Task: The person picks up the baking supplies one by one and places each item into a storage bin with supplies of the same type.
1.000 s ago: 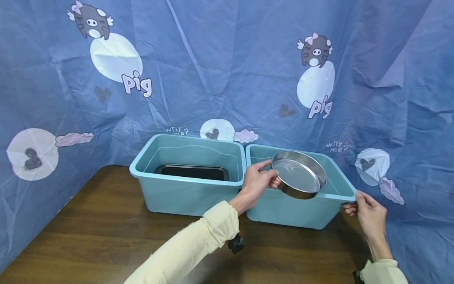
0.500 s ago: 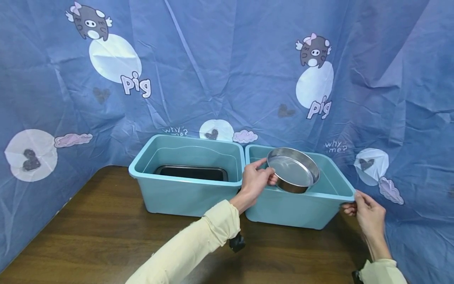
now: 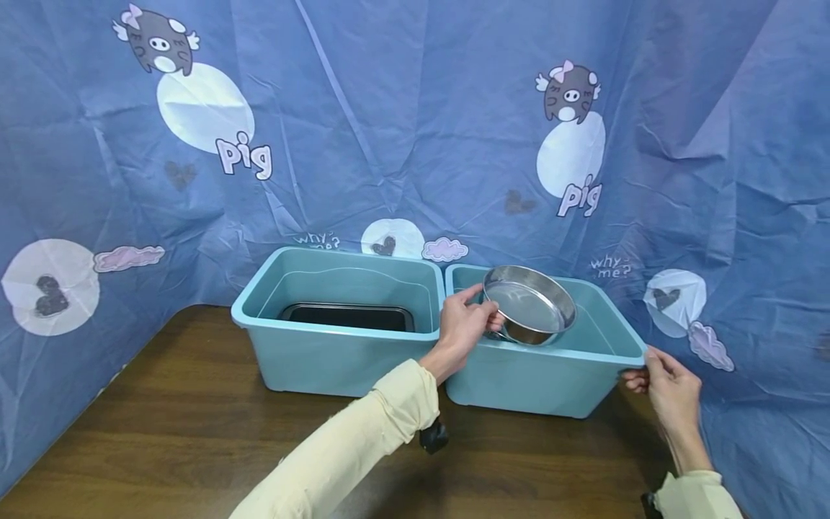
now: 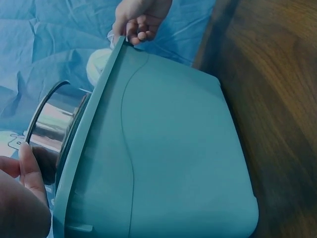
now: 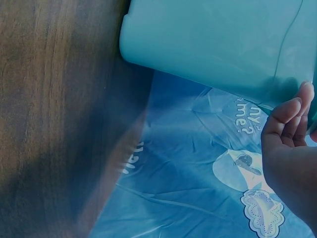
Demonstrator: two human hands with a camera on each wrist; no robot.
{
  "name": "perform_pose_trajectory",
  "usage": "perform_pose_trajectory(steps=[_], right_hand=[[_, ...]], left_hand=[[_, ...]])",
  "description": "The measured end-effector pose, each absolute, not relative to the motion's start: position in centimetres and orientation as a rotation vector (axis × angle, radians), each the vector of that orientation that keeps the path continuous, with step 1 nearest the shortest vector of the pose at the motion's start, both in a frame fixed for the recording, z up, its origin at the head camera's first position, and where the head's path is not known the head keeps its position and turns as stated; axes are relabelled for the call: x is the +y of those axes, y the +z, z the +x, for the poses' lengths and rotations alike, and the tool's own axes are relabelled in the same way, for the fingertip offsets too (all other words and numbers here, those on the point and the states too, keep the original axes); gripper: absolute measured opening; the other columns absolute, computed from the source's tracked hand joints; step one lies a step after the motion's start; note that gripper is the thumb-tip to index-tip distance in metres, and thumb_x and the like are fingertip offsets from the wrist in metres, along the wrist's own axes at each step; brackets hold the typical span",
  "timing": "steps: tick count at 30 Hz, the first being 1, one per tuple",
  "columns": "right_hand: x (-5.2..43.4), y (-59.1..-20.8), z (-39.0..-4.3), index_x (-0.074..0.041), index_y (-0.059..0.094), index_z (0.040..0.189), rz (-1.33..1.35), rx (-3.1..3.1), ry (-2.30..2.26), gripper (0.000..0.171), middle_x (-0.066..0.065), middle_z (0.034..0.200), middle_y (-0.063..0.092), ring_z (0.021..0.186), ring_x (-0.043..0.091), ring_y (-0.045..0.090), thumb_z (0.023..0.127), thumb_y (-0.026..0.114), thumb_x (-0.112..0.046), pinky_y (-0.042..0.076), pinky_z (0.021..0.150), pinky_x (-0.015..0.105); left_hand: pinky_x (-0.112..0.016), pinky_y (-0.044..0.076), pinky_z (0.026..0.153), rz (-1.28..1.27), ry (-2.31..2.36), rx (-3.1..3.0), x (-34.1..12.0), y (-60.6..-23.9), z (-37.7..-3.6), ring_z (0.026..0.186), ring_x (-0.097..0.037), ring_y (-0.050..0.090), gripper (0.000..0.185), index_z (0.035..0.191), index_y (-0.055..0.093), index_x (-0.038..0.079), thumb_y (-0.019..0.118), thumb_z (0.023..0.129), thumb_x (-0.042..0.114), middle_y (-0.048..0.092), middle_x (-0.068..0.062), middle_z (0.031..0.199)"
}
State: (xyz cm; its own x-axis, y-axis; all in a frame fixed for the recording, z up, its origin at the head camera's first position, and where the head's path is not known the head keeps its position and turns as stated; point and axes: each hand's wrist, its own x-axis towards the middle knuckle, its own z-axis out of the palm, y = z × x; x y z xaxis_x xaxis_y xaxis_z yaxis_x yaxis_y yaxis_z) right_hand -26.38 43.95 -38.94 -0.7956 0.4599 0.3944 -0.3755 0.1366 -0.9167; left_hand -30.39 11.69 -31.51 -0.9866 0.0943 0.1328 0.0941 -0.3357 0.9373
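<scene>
My left hand point(image 3: 468, 323) grips the near rim of a round steel pan point(image 3: 528, 304), tilted and hanging over the inside of the right teal bin point(image 3: 519, 378). The pan's lower edge sits below the bin's front rim. In the left wrist view the pan point(image 4: 52, 119) shows behind the bin wall point(image 4: 163, 158), with my thumb point(image 4: 30, 171) on it. My right hand point(image 3: 661, 378) pinches the bin's front right corner; its fingers point(image 4: 141, 20) curl under the rim. The right wrist view shows that hand point(image 5: 290, 148) against the bin's outer wall point(image 5: 223, 39).
A second teal bin point(image 3: 337, 353) stands to the left, touching the right one, with a black rectangular tray point(image 3: 348, 316) lying in it. Both stand on a dark wooden table point(image 3: 162, 432). A blue printed cloth point(image 3: 402, 122) hangs close behind and along both sides.
My left hand has lowered the steel pan into the right bin and drawn it slightly left. The right hand has stayed on the bin's corner.
</scene>
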Motion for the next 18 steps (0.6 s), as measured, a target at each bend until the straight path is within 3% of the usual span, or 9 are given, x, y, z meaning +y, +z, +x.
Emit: perform_pose_trajectory(steps=[2,7,13,18], right_hand=[[44.9,-39.8,-26.9,0.014,0.063,0.120,-0.009,-1.742,1.784,0.029,0.005,0.065,0.070,0.050,0.011,0.066,0.105,0.060,-0.011,0.053,0.047,0.021],[45.2,-40.2,-27.0,0.003,0.070,0.113,0.032,-1.752,1.757,0.021,0.007,0.066,0.071,0.050,0.011,0.066,0.104,0.063,-0.014,0.053,0.046,0.021],[43.0,-38.0,-25.8,-0.008,0.068,0.108,-0.158,-1.809,1.732,0.011,0.000,0.063,0.068,0.048,0.008,0.063,0.106,0.057,-0.011,0.053,0.048,0.019],[42.3,-37.0,-25.4,-0.008,0.066,0.107,-0.269,-1.803,1.755,0.012,-0.001,0.061,0.067,0.047,0.008,0.062,0.107,0.055,-0.007,0.052,0.047,0.018]], left_hand=[[-0.021,0.057,0.066,0.254,2.552,1.811,11.7,-31.4,-30.4,0.060,-0.007,0.064,0.056,0.150,0.048,-0.006,0.061,0.095,-0.004,0.072,-0.008,0.074],[-0.022,0.058,0.069,0.253,2.550,1.821,11.8,-31.3,-30.7,0.059,-0.006,0.064,0.057,0.150,0.047,-0.006,0.061,0.095,-0.004,0.071,-0.006,0.072],[-0.021,0.057,0.068,0.242,2.558,1.833,11.9,-31.3,-31.2,0.057,-0.005,0.063,0.058,0.150,0.046,-0.007,0.061,0.095,-0.005,0.069,-0.004,0.067],[-0.024,0.059,0.076,0.232,2.530,1.877,11.9,-31.2,-31.3,0.057,-0.005,0.064,0.057,0.150,0.046,-0.006,0.061,0.095,-0.003,0.070,-0.004,0.068]])
